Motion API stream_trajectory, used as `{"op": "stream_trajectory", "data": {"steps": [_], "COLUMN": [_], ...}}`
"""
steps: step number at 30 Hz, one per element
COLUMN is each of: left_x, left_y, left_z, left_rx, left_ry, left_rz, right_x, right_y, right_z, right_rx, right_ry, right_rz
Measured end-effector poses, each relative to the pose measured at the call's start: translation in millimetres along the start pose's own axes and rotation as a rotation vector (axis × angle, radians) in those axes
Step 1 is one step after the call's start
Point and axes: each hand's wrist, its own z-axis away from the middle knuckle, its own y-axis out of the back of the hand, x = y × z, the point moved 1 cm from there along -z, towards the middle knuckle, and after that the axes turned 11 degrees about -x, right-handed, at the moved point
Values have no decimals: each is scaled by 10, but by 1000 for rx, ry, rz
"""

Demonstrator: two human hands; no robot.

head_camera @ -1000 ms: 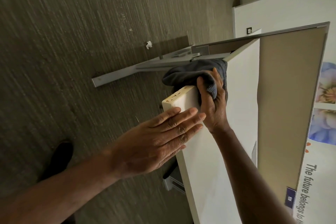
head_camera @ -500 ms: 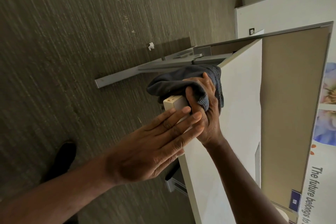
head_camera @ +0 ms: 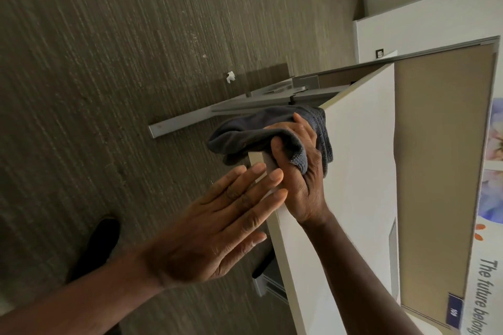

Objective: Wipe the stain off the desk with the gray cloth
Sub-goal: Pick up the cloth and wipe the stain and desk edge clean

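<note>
The view is tilted sideways. A white desk (head_camera: 362, 160) runs from the middle toward the bottom right. My right hand (head_camera: 302, 168) grips the gray cloth (head_camera: 245, 136) and presses it over the desk's near corner; the cloth drapes over the edge to the left. My left hand (head_camera: 217, 228) lies flat, fingers apart, with its fingertips on the desk's edge right beside my right hand. It holds nothing. No stain shows; the corner under the cloth is hidden.
A beige partition panel (head_camera: 441, 171) stands behind the desk, with a printed poster (head_camera: 490, 226) to its right. Grey metal desk legs (head_camera: 206, 119) reach across the dark carpet (head_camera: 109, 90). A white scrap (head_camera: 230, 77) lies on the carpet, and a dark shoe (head_camera: 100, 242) is at lower left.
My right hand has slid the cloth leftward over the desk's corner, now covering the end edge. My left hand stays flat on the edge, a little nearer my right.
</note>
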Motion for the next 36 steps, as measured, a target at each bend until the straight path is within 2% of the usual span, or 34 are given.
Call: {"op": "stream_trajectory", "data": {"steps": [9,20,25,30,36], "left_x": [-20,92,154,268,435], "left_y": [17,147,251,332,534], "left_z": [25,126,106,142,73], "left_rx": [41,111,144,157,230], "left_ry": [51,113,202,344,367], "left_rz": [-31,-87,-93,-54,-71], "right_x": [-117,-194,-233,-345,-632], "right_y": [-90,-98,-130,-119,-72], "right_z": [34,77,165,213,335], "right_rx": [-12,-40,-87,-77,-87], "right_ry": [113,162,191,137,156], "right_rz": [-25,-62,-41,-97,-184]}}
